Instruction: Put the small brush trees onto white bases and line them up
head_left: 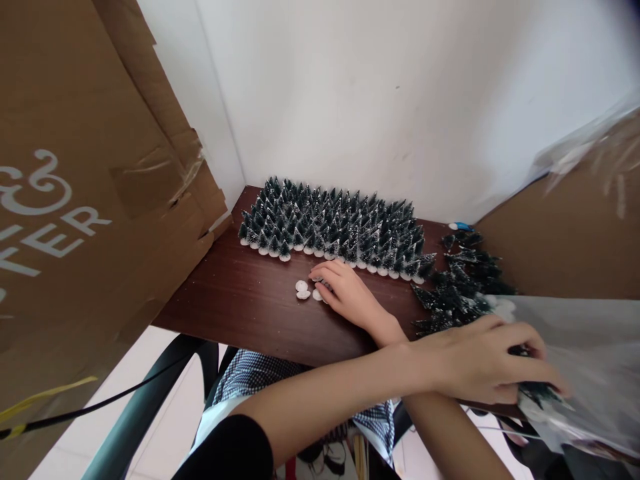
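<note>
My arms are crossed, the left one lying over the right. My left hand [495, 363], far to the right, curls its fingers around a dark green miniature tree [537, 393] by a clear plastic bag [585, 353]. At the middle of the brown table, my right hand [347, 290] has its fingers bent over a small dark tree, mostly hidden beneath them. Beside those fingertips are white round bases [302, 287]. Behind that hand, snow-tipped miniature trees [335, 223] stand upright in close rows on white bases.
More miniature trees [455, 287] lie in a loose heap at the table's right. A blue and white object [460, 227] is behind them. A large cardboard box [100, 167] rises on the left, another cardboard surface [560, 220] on the right. A white wall [360, 100] backs the table [240, 307].
</note>
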Tool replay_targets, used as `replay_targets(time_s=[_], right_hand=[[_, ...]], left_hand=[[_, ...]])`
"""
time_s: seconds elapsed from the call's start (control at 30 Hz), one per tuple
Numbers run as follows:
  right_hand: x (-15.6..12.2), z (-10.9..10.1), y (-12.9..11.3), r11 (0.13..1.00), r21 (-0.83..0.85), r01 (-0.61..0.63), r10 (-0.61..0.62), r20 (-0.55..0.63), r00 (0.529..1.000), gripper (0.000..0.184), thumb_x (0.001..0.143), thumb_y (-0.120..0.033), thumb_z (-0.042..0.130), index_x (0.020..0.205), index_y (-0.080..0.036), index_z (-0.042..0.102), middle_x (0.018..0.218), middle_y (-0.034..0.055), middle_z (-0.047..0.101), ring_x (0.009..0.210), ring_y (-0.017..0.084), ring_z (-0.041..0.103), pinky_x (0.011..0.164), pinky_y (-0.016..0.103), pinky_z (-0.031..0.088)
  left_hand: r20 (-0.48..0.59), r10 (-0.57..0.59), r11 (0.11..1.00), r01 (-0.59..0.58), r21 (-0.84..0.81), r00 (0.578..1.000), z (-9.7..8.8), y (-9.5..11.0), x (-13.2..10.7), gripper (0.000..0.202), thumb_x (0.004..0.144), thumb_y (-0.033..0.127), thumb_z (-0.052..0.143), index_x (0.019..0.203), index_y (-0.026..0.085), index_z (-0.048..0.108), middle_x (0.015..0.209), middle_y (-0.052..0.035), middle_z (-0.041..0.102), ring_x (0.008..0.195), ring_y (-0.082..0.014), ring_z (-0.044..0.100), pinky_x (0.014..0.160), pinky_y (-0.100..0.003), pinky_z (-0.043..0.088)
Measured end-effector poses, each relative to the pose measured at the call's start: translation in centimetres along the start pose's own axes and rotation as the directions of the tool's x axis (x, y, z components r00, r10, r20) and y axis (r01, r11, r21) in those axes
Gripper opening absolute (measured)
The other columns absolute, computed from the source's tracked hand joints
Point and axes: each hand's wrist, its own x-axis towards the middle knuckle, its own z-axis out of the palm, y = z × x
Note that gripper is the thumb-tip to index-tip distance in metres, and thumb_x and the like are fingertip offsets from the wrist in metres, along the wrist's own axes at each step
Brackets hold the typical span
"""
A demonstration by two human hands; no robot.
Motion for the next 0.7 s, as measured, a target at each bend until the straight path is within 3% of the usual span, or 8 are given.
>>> replay_targets(time_s=[0.27,0.4,0.53,0.7], right_hand=[[0.0,0.1,0.0,1.0,-0.011,0.013,-0.013,-0.001,1.0,0.017,0.099,-0.013,0.05,0.108,-0.016,0.065,0.114,0.0108,0.069,0.106,0.024,0.058,0.096,0.041,0.046],[0.0,0.0,0.0,1.0,-0.01,0.009,-0.009,0.002,1.0,0.017,0.099,-0.013,0.051,0.108,-0.017,0.065,0.115,0.0104,0.068,0.106,0.024,0.058,0.097,0.041,0.046],[0.0,-0.1,-0.1,1.0,-0.015,0.003,-0.003,0.006,1.0,0.017,0.1,-0.014,0.051,0.108,-0.017,0.065,0.115,0.0102,0.068,0.107,0.025,0.058,0.098,0.041,0.046],[0.0,-0.1,-0.1,1.0,-0.023,0.001,-0.001,0.015,1.0,0.017,0.1,-0.015,0.05,0.108,-0.017,0.065,0.115,0.0103,0.068,0.107,0.025,0.057,0.098,0.042,0.046]], left_hand=[[-0.131,-0.135,0.986,0.12,-0.118,0.982,-0.3,-0.1,-0.1,0.036,0.097,0.01,0.045,0.122,0.015,0.07,0.128,-0.0097,0.061,0.13,-0.0146,0.052,0.115,-0.027,0.037],[-0.266,-0.18,0.974,0.135,-0.18,0.947,0.4,-0.4,-0.1,0.035,0.094,0.01,0.046,0.116,0.018,0.072,0.121,-0.0089,0.063,0.125,-0.0167,0.058,0.112,-0.03,0.042],[-0.404,-0.323,0.922,0.189,-0.338,0.855,1.1,-0.6,0.0,0.033,0.087,0.009,0.053,0.111,0.019,0.073,0.117,-0.0091,0.064,0.121,-0.0216,0.061,0.111,-0.035,0.046],[-0.519,-0.503,0.795,0.134,-0.592,0.691,0.5,-0.7,-0.1,0.026,0.082,0.01,0.062,0.105,0.015,0.072,0.109,-0.0098,0.063,0.111,-0.0208,0.063,0.104,-0.033,0.052]])
